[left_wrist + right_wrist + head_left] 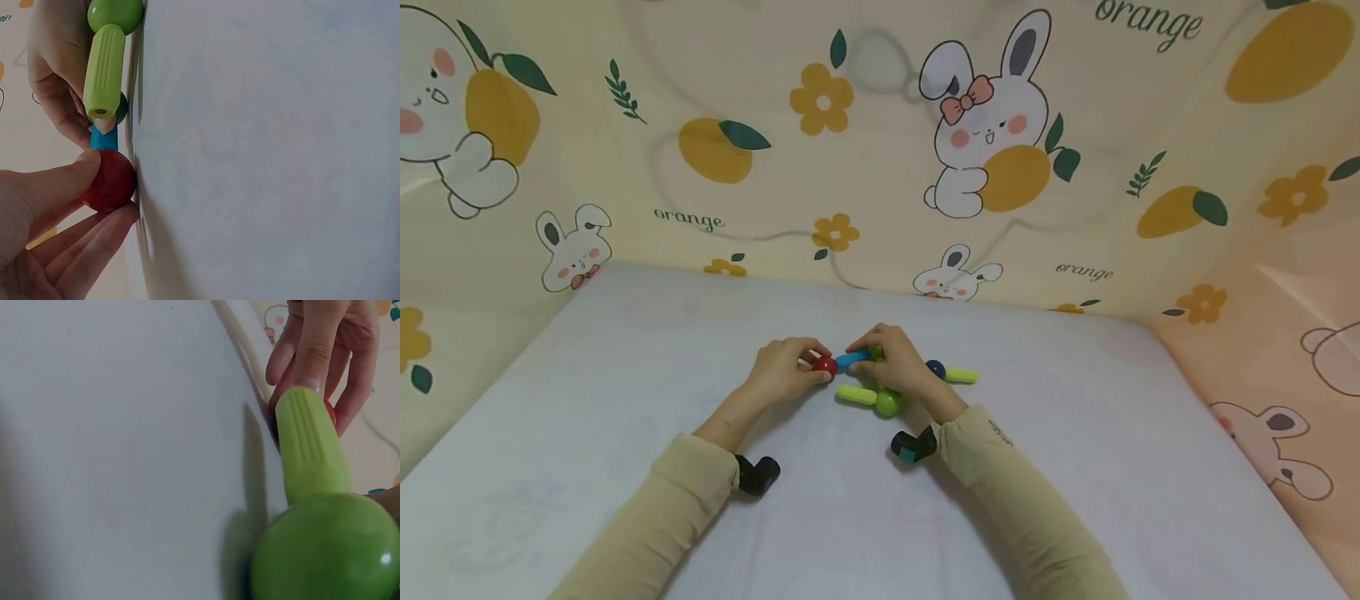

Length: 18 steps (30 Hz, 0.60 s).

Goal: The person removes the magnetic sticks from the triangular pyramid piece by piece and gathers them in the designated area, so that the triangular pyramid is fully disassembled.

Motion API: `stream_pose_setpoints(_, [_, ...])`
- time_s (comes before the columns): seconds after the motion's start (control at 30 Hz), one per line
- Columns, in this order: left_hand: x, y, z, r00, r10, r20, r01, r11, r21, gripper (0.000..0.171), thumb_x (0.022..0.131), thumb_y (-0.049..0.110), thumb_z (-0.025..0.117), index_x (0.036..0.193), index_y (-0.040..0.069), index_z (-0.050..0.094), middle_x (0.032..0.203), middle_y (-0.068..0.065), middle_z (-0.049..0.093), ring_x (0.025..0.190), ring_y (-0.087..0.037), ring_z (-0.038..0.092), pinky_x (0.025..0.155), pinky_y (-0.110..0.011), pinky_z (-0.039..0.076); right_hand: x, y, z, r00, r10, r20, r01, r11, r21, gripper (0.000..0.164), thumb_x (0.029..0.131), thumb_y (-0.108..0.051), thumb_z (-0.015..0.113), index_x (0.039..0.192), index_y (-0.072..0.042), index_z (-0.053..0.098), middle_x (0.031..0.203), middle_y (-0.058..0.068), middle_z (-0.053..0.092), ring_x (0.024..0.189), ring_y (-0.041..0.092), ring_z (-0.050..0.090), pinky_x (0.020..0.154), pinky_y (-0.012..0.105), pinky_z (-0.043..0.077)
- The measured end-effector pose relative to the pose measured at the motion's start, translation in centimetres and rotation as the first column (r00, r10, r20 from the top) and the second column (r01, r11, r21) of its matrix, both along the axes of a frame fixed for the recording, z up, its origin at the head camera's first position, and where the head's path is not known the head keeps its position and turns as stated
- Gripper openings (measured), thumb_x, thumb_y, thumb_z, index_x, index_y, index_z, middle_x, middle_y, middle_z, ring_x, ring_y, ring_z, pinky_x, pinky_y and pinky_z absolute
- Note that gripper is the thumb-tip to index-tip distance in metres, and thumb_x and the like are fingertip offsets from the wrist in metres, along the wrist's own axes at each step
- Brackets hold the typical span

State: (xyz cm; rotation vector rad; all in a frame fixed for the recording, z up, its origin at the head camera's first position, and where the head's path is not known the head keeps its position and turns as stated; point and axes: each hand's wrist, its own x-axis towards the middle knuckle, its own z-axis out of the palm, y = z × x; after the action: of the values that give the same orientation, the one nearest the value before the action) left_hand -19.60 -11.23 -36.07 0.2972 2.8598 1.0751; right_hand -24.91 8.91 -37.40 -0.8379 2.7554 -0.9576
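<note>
A red ball (825, 367) is pinched between the thumb and fingers of my left hand (781, 372). It sits against the end of a blue rod (852, 359). My right hand (897, 360) grips this rod near its far end, where a green ball (122, 107) shows partly behind the fingers. Closer to me, a light green rod (857, 395) points left from another green ball (887, 403), below the right hand. A dark blue ball (936, 368) with a yellow-green rod (961, 376) sticks out on the right; the parts between are hidden by the right hand.
All this is over a table with a white cover (820, 517). A cream curtain (880, 167) printed with rabbits and oranges stands behind and at both sides. Black devices hang at the left wrist (760, 476) and right wrist (913, 446), low over the table.
</note>
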Motion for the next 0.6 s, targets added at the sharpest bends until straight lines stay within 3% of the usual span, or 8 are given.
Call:
stream_pose_setpoints(0.23, [-0.16, 0.26, 0.02, 1.0, 0.003, 0.006, -0.003, 1.0, 0.0, 0.029, 0.086, 0.02, 0.072, 0.112, 0.008, 0.066, 0.109, -0.016, 0.069, 0.097, -0.03, 0.066, 0.094, -0.051, 0.041, -0.07, 0.0, -0.03, 0.997, -0.062, -0.047, 0.061, 0.998, -0.016, 0.024, 0.085, -0.019, 0.073, 0.107, -0.009, 0.073, 0.108, 0.01, 0.064, 0.107, 0.027, 0.051, 0.092, 0.039, 0.041])
stream_pose_setpoints(0.47, [0.21, 0.31, -0.07, 1.0, 0.027, 0.0, -0.027, 1.0, 0.008, 0.029, 0.086, 0.02, 0.072, 0.112, 0.009, 0.066, 0.109, -0.015, 0.069, 0.096, -0.029, 0.068, 0.095, -0.052, 0.041, -0.09, -0.11, 0.02, 0.994, -0.109, -0.003, 0.109, 0.994, -0.015, 0.025, 0.087, -0.021, 0.07, 0.11, -0.01, 0.072, 0.112, 0.01, 0.063, 0.111, 0.027, 0.051, 0.097, 0.042, 0.041])
stream_pose_setpoints(0.6, [0.41, 0.11, -0.04, 0.999, 0.034, 0.004, -0.034, 0.999, 0.031, 0.029, 0.086, 0.017, 0.071, 0.112, 0.006, 0.066, 0.106, -0.017, 0.069, 0.095, -0.029, 0.067, 0.09, -0.046, 0.048, 0.02, 0.01, 0.21, 0.995, -0.095, 0.016, 0.095, 0.995, -0.024, 0.03, 0.089, -0.023, 0.069, 0.115, -0.009, 0.069, 0.118, 0.012, 0.062, 0.115, 0.029, 0.052, 0.101, 0.045, 0.04])
